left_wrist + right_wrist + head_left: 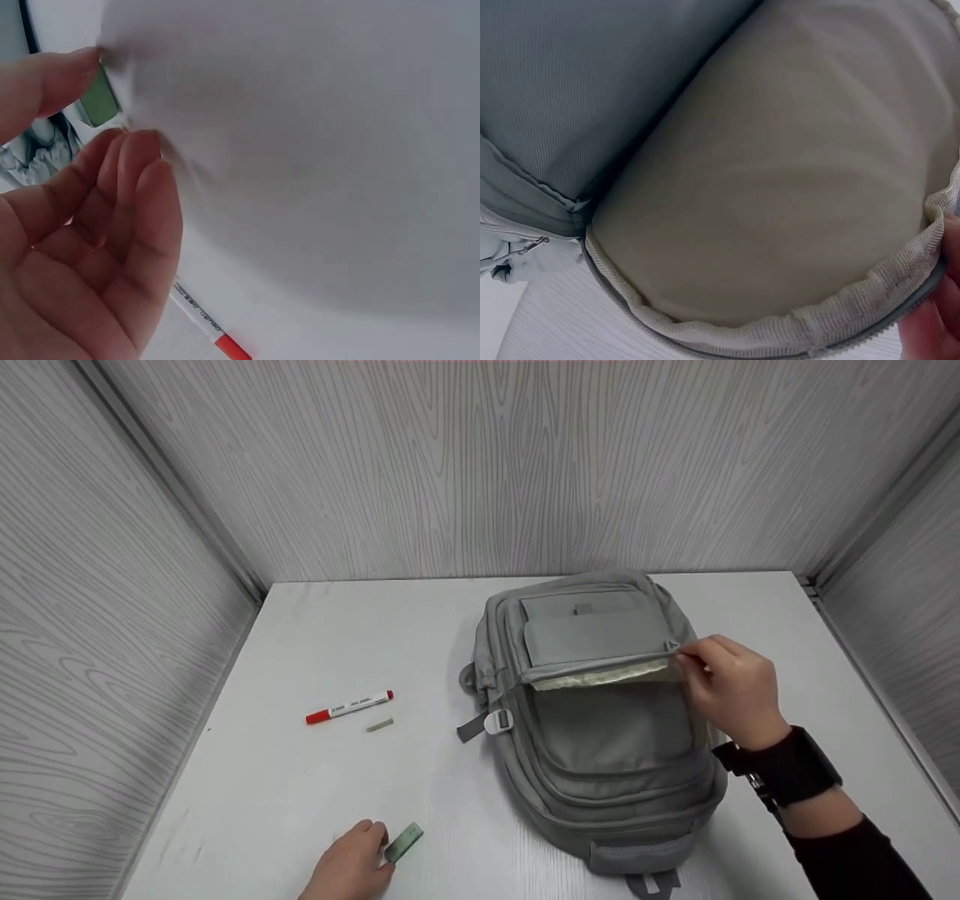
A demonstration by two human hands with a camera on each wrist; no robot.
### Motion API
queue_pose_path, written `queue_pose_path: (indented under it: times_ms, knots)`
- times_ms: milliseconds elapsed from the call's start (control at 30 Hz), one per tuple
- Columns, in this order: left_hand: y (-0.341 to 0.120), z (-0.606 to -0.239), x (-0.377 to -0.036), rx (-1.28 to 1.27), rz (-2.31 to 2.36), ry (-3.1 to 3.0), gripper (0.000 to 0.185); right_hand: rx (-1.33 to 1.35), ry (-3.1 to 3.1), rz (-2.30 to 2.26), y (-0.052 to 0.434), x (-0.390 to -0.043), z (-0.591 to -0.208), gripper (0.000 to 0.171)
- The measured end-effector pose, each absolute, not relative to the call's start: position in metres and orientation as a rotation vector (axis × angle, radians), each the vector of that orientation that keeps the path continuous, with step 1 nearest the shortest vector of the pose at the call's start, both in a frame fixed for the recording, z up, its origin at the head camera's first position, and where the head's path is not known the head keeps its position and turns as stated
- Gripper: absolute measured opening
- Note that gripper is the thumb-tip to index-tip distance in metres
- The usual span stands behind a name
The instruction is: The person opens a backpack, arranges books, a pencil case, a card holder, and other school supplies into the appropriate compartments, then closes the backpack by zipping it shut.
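Note:
A grey backpack (607, 735) lies flat on the white table (300, 795). My right hand (688, 661) pinches the upper edge of its front pocket (600, 671) at the right end and holds it apart, so the cream lining (780, 172) shows. In the right wrist view only the fingertips (939, 330) appear, on the zip edge. My left hand (379, 840) is at the near table edge, thumb and fingers pinching a small green block (403, 842). The left wrist view shows the green block (97, 94) between thumb and fingers (142, 195).
A red-capped white marker (349, 706) and a small grey-green stub (379, 725) lie left of the backpack. The marker (210, 330) also shows in the left wrist view. Grey wood-grain walls (480, 472) close in the table on three sides.

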State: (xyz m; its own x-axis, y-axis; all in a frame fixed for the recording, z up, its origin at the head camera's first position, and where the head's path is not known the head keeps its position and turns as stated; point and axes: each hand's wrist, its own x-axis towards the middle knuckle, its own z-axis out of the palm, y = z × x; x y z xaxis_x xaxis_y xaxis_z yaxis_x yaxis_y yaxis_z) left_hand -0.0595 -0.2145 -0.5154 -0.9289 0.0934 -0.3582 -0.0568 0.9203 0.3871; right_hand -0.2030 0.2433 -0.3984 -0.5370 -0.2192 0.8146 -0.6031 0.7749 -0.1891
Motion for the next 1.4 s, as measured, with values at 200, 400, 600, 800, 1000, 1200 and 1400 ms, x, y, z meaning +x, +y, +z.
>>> queue_pose_path:
  times_ms: [200, 400, 600, 800, 1000, 1200, 1400]
  knots:
    - [-0.205, -0.519, -0.062, 0.015, 0.584, 2.728, 0.016, 0.598, -2.114, 0.628, 0.242, -0.202, -0.4, 0.012]
    - [-0.178, -0.515, -0.081, -0.006, 0.729, 2.789, 0.015, 0.585, -2.12, 0.658, 0.241, -0.202, -0.4, 0.013]
    - [-0.096, -0.489, -0.116, 0.296, 1.135, 2.943, 0.016, 0.549, -2.092, 0.706, 0.236, -0.203, -0.399, 0.014]
    - [-0.02, -0.462, -0.164, 0.314, 1.318, 2.915, 0.011, 0.537, -2.026, 0.809, 0.222, -0.204, -0.399, 0.011]
    - [0.017, -0.458, -0.203, 0.169, 1.605, 2.839, 0.033, 0.505, -1.988, 0.865, 0.214, -0.208, -0.401, 0.009]
    - [0.042, -0.462, -0.213, -0.329, 2.266, 2.124, 0.028, 0.505, -2.002, 0.891, 0.214, -0.21, -0.404, 0.011]
    - [0.053, -0.464, -0.21, -0.16, 2.304, 2.168, 0.016, 0.504, -2.017, 0.896, 0.217, -0.21, -0.404, 0.011]
